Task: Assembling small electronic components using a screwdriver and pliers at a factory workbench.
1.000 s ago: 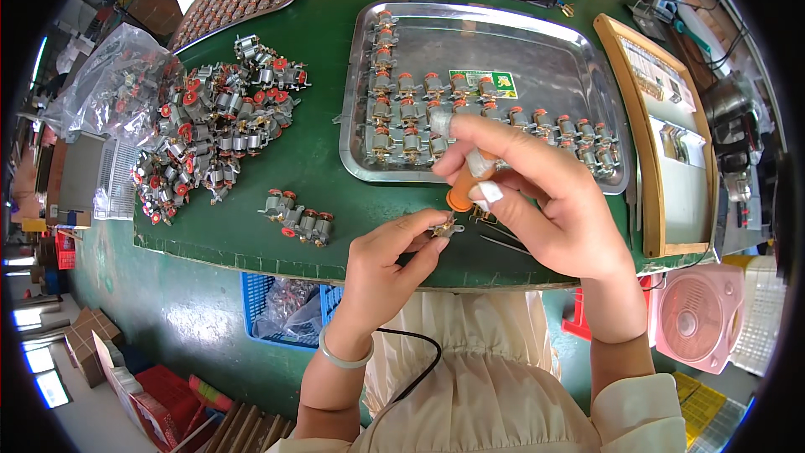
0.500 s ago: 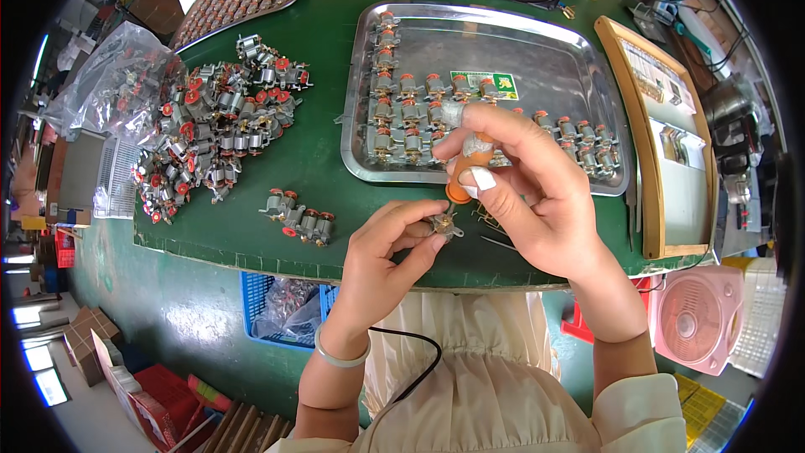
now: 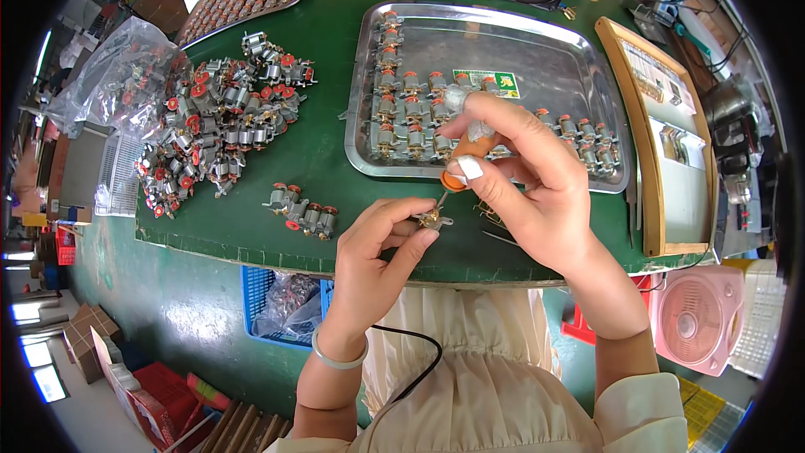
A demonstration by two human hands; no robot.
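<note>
A green surface (image 3: 319,159) is spread beneath and beyond both hands. Ahead of the right hand (image 3: 537,193), a metal tray (image 3: 537,42) is partly filled with rows of small motors (image 3: 415,138), presumably lined up so that they are kept orderly. Well to the left of the left hand (image 3: 377,256), a loose heap of motors (image 3: 222,113) is piled, probably kept within reach. Nearer the left hand, on its left side, a short cluster of motors (image 3: 312,218) is set apart. By the curled fingers and thumb of the right hand, an orange-handled tool (image 3: 476,147) is gripped, its shaft slanted down toward the left hand, seemingly for fine control. Between the left hand's thumb and forefinger, a small metal part (image 3: 432,219) is pinched, likely to be steadied beneath the shaft; it is found at the left fingertips, nearer the wearer than the tool's handle. Whether tip and part are in contact cannot be told.
</note>
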